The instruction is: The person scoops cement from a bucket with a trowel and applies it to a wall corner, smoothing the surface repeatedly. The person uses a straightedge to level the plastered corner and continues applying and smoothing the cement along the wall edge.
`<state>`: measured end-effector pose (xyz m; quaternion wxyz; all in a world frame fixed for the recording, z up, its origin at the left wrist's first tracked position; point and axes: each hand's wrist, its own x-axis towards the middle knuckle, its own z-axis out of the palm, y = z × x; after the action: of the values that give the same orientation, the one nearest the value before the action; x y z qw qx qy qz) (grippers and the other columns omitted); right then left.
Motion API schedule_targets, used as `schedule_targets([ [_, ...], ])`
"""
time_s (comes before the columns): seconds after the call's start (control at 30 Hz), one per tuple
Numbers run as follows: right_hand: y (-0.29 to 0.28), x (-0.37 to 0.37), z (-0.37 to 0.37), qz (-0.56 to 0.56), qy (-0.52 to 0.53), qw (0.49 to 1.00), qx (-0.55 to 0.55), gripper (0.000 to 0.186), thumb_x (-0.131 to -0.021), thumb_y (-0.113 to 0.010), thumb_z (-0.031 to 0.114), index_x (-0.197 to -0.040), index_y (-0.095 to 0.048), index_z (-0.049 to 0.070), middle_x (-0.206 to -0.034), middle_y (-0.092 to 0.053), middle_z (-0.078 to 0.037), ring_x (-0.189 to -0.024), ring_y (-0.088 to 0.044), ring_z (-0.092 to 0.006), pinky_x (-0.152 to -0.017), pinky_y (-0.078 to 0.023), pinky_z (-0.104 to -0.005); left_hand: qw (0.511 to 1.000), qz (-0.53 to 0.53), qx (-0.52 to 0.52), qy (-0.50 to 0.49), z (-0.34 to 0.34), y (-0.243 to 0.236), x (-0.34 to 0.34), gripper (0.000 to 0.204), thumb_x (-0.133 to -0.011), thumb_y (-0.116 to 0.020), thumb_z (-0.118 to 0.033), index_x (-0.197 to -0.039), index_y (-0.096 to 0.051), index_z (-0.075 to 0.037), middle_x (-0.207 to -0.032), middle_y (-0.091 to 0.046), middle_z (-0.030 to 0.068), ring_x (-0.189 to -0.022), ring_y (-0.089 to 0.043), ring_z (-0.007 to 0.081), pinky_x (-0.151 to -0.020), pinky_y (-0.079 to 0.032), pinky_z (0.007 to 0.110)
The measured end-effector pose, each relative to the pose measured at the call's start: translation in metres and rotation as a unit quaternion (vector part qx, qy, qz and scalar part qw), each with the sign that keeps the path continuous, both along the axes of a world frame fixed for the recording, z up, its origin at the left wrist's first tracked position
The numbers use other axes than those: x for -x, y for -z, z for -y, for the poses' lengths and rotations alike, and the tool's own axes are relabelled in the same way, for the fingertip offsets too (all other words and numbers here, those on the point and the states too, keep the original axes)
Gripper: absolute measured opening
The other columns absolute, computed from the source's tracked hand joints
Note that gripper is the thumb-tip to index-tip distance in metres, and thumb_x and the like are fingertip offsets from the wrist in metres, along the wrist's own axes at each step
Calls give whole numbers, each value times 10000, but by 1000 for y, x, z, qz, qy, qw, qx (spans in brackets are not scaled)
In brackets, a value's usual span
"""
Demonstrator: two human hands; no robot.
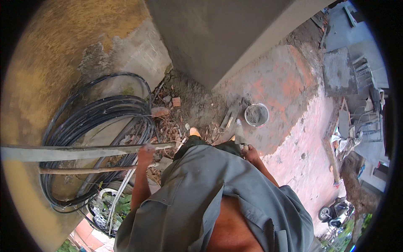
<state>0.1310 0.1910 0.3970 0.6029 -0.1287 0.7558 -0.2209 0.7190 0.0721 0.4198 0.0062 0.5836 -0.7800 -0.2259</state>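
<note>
My left hand [146,155] is closed round a long, flat straightedge board [84,153] smeared with grey, which stretches out to the left edge of the view. On the right, my right hand [251,154] grips the handle of a pointed trowel [239,133], its blade directed away from me. Just past the trowel stands a round bucket [266,121] with grey mortar inside. Beside the bucket, a grey-smeared wooden float or short board [229,117] lies on the ground. Ahead rises a corner of smooth grey plaster [205,38].
A big coil of black hose [50,138] leans by the yellow wall [37,75]. A wooden pole [88,170] crosses it below the board. Rubble and a brick piece [176,102] litter the ground. A potted plant [121,206] stands lower left; a tree trunk [354,180] is at right.
</note>
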Motion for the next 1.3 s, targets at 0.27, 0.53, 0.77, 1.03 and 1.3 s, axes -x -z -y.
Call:
schedule_targets([
  [0.27, 18, -32, -27, -208, -244, 947, -5, 500, -809, -718, 394, -1120, -554, 39, -967, -653, -251, -938, -630, -416, -790, -496, -480, 954, -20, -297, -42, 55, 3, 129, 508, -846, -596, -475, -1004, -634, 6, -999, -647, 248, -962, -612, 415, -822, -474, 455],
  [0.53, -10, -34, -30, 42, 45, 998, 15, 311, -821, -684, 132, -1093, -596, 12, -905, -655, -30, -785, -585, -136, -721, -502, -318, 916, -20, -391, 91, 71, 46, 178, 547, -808, -650, -467, -1060, -647, 18, -1063, -651, 223, -1002, -619, 376, -861, -482, 415],
  [0.77, -121, -28, -38, 212, 79, 972, -56, 385, -807, -676, 86, -1179, -591, 39, -991, -662, -48, -801, -623, -133, -748, -532, -308, 895, -44, -406, 181, 66, 46, 205, 366, -782, -686, -303, -1018, -687, -24, -1029, -667, 207, -977, -639, 336, -851, -502, 396],
  [1.03, -111, 1, -69, 300, 175, 937, -33, 360, -824, -636, 53, -1181, -588, 47, -995, -661, -26, -824, -633, -126, -751, -534, -293, 839, -32, -530, 124, 61, 36, 231, 277, -869, -551, -251, -855, -638, 11, -906, -648, 199, -830, -635, 264, -733, -485, 408],
  [1.3, -108, 76, -115, 384, 222, 893, -74, 347, -846, -621, 48, -1190, -575, 64, -1001, -662, -28, -850, -641, -130, -762, -536, -301, 723, -68, -679, 104, 49, -95, 299, 217, -885, -588, -185, -935, -681, 5, -847, -687, 84, -815, -565, 104, -728, -466, 326],
])
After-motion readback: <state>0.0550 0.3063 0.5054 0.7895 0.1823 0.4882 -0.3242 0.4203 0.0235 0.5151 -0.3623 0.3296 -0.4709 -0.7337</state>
